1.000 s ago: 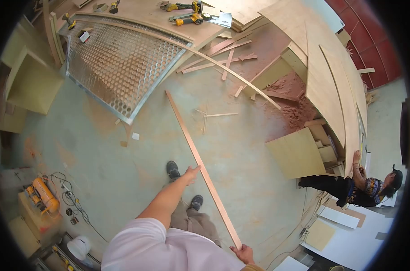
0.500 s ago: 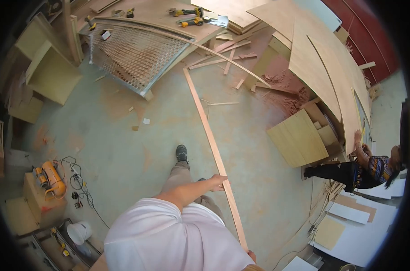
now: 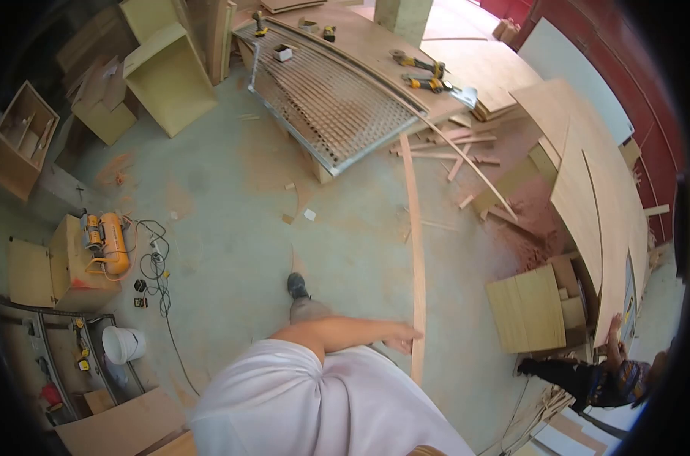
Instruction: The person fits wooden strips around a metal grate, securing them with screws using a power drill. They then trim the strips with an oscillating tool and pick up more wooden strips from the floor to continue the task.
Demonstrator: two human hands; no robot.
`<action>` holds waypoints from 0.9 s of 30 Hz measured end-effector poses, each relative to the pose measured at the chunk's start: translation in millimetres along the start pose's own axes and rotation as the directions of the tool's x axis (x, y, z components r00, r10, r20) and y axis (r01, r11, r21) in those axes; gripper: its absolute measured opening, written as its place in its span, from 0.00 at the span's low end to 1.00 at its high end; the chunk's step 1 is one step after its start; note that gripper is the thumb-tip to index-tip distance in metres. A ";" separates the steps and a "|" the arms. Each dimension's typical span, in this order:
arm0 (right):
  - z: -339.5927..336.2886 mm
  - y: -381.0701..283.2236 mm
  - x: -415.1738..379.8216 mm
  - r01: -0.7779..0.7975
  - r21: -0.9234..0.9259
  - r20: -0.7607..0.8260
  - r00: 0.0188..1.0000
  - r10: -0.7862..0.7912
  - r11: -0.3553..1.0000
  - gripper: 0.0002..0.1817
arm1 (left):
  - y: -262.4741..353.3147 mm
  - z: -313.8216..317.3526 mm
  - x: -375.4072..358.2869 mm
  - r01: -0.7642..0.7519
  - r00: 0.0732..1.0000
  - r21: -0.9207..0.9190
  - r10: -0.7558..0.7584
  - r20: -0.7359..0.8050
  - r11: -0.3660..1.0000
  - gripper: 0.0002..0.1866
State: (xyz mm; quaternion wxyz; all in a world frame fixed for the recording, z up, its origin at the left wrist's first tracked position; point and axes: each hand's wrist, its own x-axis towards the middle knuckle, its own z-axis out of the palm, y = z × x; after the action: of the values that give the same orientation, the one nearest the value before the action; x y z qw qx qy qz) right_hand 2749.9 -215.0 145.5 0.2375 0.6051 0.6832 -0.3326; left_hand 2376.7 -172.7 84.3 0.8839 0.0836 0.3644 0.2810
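A long, narrow wooden strip runs from near the metal grate table down to my body. My left hand is closed on the strip's lower part, with the fingers at its edge. My right hand is not visible; the strip's near end disappears beside my white shirt. Beyond the strip's far end lie several loose wood offcuts.
At upper left of centre stands a grate-topped table with yellow power tools. An orange compressor, cables and a white bucket are on the left. At right, a person stands by large plywood sheets.
The view has turned left, so the room appears shifted right and down. The strip now looks more upright, with my left hand still on it. My right hand has gone out of view.
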 end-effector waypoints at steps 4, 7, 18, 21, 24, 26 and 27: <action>0.7 -93.9 19.7 0.046 -0.013 0.002 0.999 -0.046 0.999 0.27 | 6.8 -13.8 -46.8 0.166 0.979 0.038 -0.169 0.111 0.985 0.37; 6.4 -159.7 20.8 0.060 -0.021 0.010 0.998 -0.060 0.998 0.27 | 29.5 -37.7 -87.7 0.097 0.982 0.037 -0.101 0.158 0.995 0.37; 20.9 -290.2 -19.8 -0.034 0.071 0.071 0.997 0.029 0.997 0.27 | 126.5 -163.2 -197.0 -0.294 0.938 -0.018 0.285 -0.200 0.956 0.32; 25.1 -303.1 -23.1 -0.056 0.055 0.110 0.993 0.050 0.997 0.27 | 166.7 -205.4 -226.4 -0.350 0.860 0.059 0.346 -0.374 0.935 0.30; 26.9 -315.6 -19.1 -0.061 0.040 0.162 0.985 0.054 0.997 0.28 | 197.8 -254.8 -254.4 -0.428 0.736 0.113 0.418 -0.532 0.897 0.28; 25.1 -327.8 -7.9 -0.051 0.039 0.200 0.979 0.042 0.998 0.28 | 218.3 -288.9 -283.4 -0.451 0.673 0.124 0.428 -0.604 0.884 0.27; 23.5 -337.7 0.4 -0.039 0.050 0.218 0.975 0.027 0.998 0.28 | 227.3 -306.7 -298.4 -0.461 0.638 0.134 0.433 -0.637 0.877 0.26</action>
State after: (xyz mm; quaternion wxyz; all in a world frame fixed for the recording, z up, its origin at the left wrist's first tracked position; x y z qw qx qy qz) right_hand 2415.5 -247.9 186.0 0.2998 0.5825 0.6337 -0.4113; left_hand 1893.6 -168.4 121.6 0.6059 0.0504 0.6095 0.5088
